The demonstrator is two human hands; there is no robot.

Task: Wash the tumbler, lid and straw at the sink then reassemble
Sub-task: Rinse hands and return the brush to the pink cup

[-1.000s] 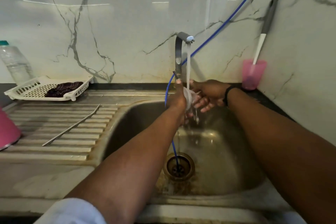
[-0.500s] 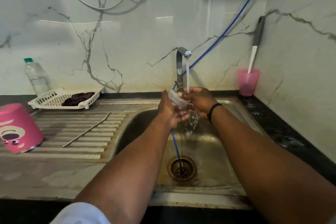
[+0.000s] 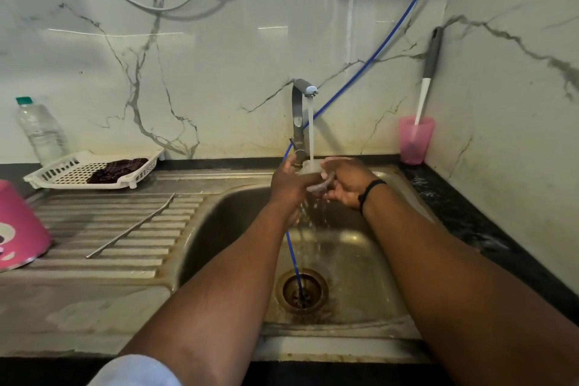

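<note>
Holding a clear lid (image 3: 319,185) under the running water, the left hand (image 3: 289,183) and right hand (image 3: 346,183) meet just below the tap (image 3: 300,110), fingers of both curled around the lid's edges. The lid is translucent and blurred by the stream, so its exact shape is hard to make out. Water (image 3: 310,131) falls from the spout onto it and drips off between the palms into the steel sink (image 3: 360,260). A black band (image 3: 369,189) sits on the right wrist.

Straight below the grip, a blue hose (image 3: 293,255) runs down into the drain (image 3: 301,290); the same hose climbs away behind the tap, up and to the right across the marble wall.

Left of the hands, on the ribbed drainboard (image 3: 94,229), a thin metal straw (image 3: 131,227) lies diagonally. Further left, at the frame edge, stands the pink tumbler (image 3: 18,226), mouth down on the drainboard. Behind the straw sits a white slotted tray (image 3: 56,174) with a dark cloth (image 3: 117,166) in it, and a plastic water bottle (image 3: 40,131) behind that.

To the right of the grip, in the corner, a pink cup (image 3: 415,141) holds a brush (image 3: 427,78) leaning against the wall.
</note>
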